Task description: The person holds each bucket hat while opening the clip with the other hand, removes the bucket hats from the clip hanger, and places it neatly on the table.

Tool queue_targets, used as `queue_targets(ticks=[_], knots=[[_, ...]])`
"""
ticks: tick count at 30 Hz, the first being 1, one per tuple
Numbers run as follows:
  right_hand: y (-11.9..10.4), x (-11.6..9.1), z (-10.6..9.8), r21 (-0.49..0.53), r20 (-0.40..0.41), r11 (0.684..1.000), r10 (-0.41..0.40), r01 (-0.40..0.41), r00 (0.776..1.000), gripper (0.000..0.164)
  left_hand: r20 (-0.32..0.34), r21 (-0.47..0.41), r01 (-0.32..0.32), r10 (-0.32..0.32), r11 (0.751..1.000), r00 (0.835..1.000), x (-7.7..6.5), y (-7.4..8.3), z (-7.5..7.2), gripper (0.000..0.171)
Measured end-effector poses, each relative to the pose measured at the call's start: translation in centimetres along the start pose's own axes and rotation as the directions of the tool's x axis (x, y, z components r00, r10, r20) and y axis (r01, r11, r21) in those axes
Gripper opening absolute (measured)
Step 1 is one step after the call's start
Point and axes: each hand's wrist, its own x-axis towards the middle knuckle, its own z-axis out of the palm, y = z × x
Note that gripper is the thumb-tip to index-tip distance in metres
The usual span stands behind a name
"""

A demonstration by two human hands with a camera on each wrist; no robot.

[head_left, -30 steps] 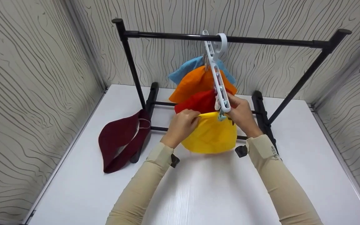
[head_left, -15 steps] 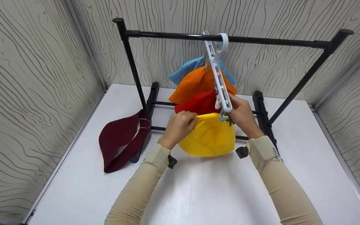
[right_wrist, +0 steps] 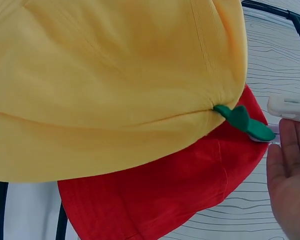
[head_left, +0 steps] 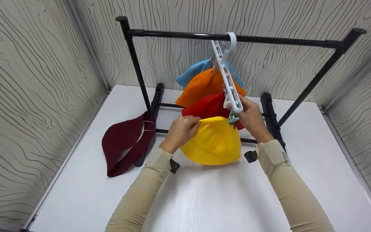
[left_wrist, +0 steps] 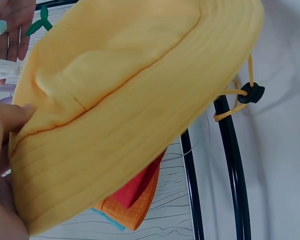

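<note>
My left hand [head_left: 181, 132] pinches a yellow bucket hat [head_left: 214, 141], holding it above the table. A green sprout [right_wrist: 245, 122] on its crown points toward the right hand, and a cord with a black toggle [left_wrist: 251, 93] hangs from it. The right hand [head_left: 253, 118] is at the near end of a white clip hanger [head_left: 227, 75]. In the right wrist view its fingers are fairly straight, right under a white clip [right_wrist: 290, 106]; its thumb is hidden there. A mint clip [head_left: 233, 118] hangs at the hanger's end, beside the hat. Behind hangs a red hat [head_left: 206, 106].
Orange [head_left: 201, 87] and light blue [head_left: 193, 72] hats hang farther back on the hanger. A black rack [head_left: 179, 34] carries it. At the left a maroon hat [head_left: 121, 141] lies against the rack's foot on the white table [head_left: 198, 199]. Patterned panels [head_left: 27, 96] enclose the sides and back.
My left hand has drawn the yellow hat a little left and down, away from the hanger's end. The right hand stays near the clips, and the hanger has swung slightly.
</note>
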Motion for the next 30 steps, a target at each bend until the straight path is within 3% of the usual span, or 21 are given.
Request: queue_targets(ticks=[9,15,19,22,30], knots=[[0.0,-0.3,-0.6,-0.007,-0.027,0.999,-0.047,0.046,0.999,0.058,0.011,-0.022,0.021,-0.020,1.000,1.000,-0.3,-0.5,0.0,0.018],[0.2,-0.4,-0.6,-0.027,-0.086,0.992,-0.126,0.125,0.988,0.042,0.005,-0.053,0.036,-0.036,0.998,0.999,-0.6,-1.0,-0.1,0.018],[0.5,-0.5,-0.5,0.004,-0.073,0.988,-0.155,0.156,0.985,0.041,0.008,-0.060,0.032,-0.032,0.998,0.999,-0.8,-1.2,-0.2,0.017],[0.8,-0.6,-0.6,0.026,-0.055,0.991,-0.133,0.135,0.990,0.047,0.019,-0.071,0.037,-0.035,0.997,0.999,-0.9,-1.3,-0.2,0.018],[-0.1,-1.2,-0.6,0.029,-0.012,0.995,-0.099,0.099,0.995,0.041,0.065,-0.098,0.105,-0.099,0.990,0.993,-1.4,-1.6,-0.2,0.021]])
